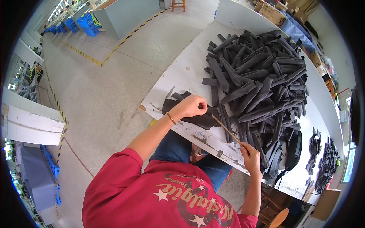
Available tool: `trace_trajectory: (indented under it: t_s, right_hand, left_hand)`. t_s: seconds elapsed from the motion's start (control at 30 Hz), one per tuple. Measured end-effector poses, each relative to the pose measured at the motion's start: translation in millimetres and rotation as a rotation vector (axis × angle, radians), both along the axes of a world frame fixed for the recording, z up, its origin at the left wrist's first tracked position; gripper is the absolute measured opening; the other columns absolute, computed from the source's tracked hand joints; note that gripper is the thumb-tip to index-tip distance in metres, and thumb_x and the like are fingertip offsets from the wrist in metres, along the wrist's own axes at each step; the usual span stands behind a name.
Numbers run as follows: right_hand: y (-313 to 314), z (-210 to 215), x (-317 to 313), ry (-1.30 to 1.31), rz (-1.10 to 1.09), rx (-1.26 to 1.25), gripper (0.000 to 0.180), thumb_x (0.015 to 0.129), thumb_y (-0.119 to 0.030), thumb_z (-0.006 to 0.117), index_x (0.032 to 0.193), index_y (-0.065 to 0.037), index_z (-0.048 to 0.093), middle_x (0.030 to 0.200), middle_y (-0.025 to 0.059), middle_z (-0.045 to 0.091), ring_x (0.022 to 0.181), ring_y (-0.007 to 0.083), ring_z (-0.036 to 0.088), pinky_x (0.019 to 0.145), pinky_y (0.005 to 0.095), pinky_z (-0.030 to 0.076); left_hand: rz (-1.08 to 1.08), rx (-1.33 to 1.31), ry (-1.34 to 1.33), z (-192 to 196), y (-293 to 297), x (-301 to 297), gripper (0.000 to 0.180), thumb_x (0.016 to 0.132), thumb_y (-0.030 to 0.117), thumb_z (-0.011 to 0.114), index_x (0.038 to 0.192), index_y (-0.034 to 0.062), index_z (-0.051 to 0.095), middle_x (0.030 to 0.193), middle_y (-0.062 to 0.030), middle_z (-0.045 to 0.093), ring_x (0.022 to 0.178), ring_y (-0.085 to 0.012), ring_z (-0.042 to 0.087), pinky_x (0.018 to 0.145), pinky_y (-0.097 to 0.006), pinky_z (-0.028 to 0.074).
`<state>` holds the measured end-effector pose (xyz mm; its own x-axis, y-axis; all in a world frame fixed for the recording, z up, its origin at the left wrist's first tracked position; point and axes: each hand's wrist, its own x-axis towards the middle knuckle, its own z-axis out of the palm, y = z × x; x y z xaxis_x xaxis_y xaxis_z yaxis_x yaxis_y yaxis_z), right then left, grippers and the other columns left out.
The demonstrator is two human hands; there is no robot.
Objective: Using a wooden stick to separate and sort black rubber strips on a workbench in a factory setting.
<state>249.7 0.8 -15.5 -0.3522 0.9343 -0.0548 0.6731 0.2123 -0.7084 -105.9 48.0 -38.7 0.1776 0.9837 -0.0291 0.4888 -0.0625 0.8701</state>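
My right hand [251, 157] grips one end of a thin, light-brown wooden stick [227, 130]. The stick slants up and left across the white table [186, 78], its far tip close to the fingers of my left hand [191, 107]. Those fingers are curled together; what they pinch, if anything, is hidden. Beneath my left hand, flat dark cloth-like pieces [203, 121] lie by the table's near edge. Just to the right rises a big heap of black and dark-grey tube-like strips [262, 76], with a few loose strips lying between it and my left hand.
A black bag-like object [293, 150] with a cable sits right of the heap. Smaller dark piles [327, 165] lie farther right. A low white partition [247, 17] borders the table's back. A wooden stool [278, 218] stands below right; blue crates [88, 24] stand far left.
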Motion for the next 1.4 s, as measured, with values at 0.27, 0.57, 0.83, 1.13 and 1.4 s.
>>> trace_trajectory:
  t_s: [0.27, 0.57, 0.83, 1.13, 1.4]
  right_hand:
    - [5.5, -30.7, -60.7, 0.283, 0.115, -0.209, 0.030, 0.092, -0.007, 0.054, 0.121, -0.003, 0.057, 0.066, 0.0042, 0.058, 0.060, 0.0089, 0.053, 0.059, 0.0249, 0.044]
    - [-30.2, -50.5, -102.3, 0.645, 0.007, -0.574, 0.024, 0.099, -0.016, 0.047, 0.112, 0.000, 0.060, 0.067, -0.0025, 0.053, 0.056, 0.0033, 0.041, 0.050, 0.0194, 0.031]
    - [-67.5, -59.6, -159.7, 0.503, -0.270, -0.017, 0.013, 0.096, -0.008, 0.042, 0.098, -0.001, 0.053, 0.063, -0.0006, 0.049, 0.055, 0.0067, 0.044, 0.049, 0.0232, 0.035]
    - [-101.8, -73.0, -131.6, 0.474, -0.152, -0.241, 0.021, 0.100, -0.013, 0.042, 0.094, 0.000, 0.057, 0.059, 0.0010, 0.048, 0.052, 0.0075, 0.044, 0.049, 0.0247, 0.037]
    - [-127.1, -53.4, -87.9, 0.263, -0.079, -0.353, 0.019, 0.097, -0.014, 0.048, 0.090, -0.001, 0.059, 0.056, 0.0006, 0.048, 0.049, 0.0071, 0.044, 0.046, 0.0251, 0.037]
  left_hand:
    - [-0.394, 0.259, 0.165, 9.0, -16.2, 64.3, 0.013, 0.072, 0.013, 0.069, 0.081, 0.0056, 0.067, 0.090, -0.0110, 0.066, 0.088, -0.0271, 0.063, 0.078, -0.035, 0.048]
    - [0.234, -0.217, -1.369, -6.1, -53.7, 24.7, 0.030, 0.086, 0.013, 0.064, 0.111, -0.0023, 0.058, 0.100, -0.0116, 0.065, 0.088, -0.0222, 0.065, 0.081, -0.034, 0.053]
    - [0.407, -0.299, -1.606, -13.4, -69.0, 72.4, 0.021, 0.090, 0.014, 0.063, 0.104, -0.0019, 0.062, 0.090, -0.0130, 0.067, 0.084, -0.0254, 0.066, 0.082, -0.039, 0.055]
    - [0.515, -0.293, -1.523, 2.4, -59.0, 67.2, 0.017, 0.087, 0.014, 0.067, 0.094, -0.0009, 0.062, 0.077, -0.0102, 0.065, 0.063, -0.0184, 0.063, 0.059, -0.033, 0.055]
    - [0.611, -0.127, -1.434, -6.4, -39.8, 41.9, 0.022, 0.091, 0.021, 0.063, 0.084, 0.0000, 0.061, 0.055, -0.0017, 0.051, 0.037, -0.0073, 0.039, 0.032, -0.021, 0.025]
